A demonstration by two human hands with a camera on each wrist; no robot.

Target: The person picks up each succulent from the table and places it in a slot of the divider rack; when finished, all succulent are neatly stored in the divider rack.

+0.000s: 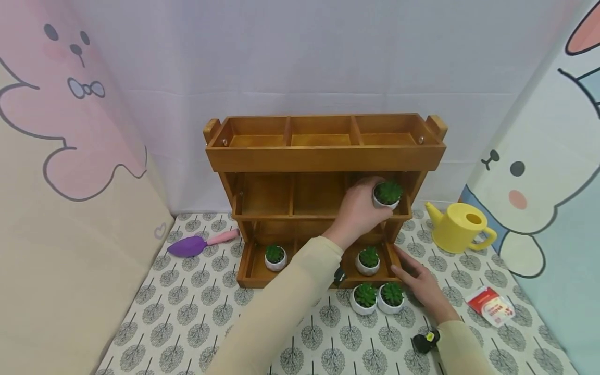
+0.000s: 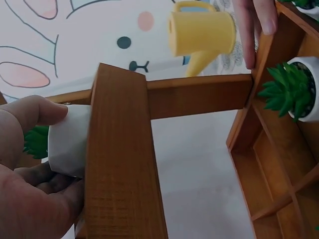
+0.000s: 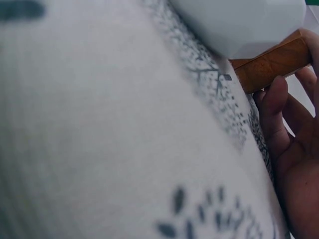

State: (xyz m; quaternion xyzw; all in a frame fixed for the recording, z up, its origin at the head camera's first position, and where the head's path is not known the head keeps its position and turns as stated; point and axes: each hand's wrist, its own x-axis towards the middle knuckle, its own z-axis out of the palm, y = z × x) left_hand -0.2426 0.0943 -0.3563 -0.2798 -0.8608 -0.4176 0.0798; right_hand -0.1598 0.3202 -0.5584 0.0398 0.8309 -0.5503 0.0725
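My left hand grips a small potted succulent in a white pot, at the right compartment of the wooden shelf's middle tier. In the left wrist view, thumb and fingers hold the white pot beside a wooden board. Low on the right, my right hand touches the corner of the bottom tier of the wooden shelf, fingers fairly straight. Its thumb lies near the wooden corner in the right wrist view. Two potted succulents stand on the cloth before the shelf.
On the bottom tier sit a left succulent and a right succulent. A purple trowel with a pink handle lies left of the shelf. To the right are a yellow watering can and a red-and-white packet.
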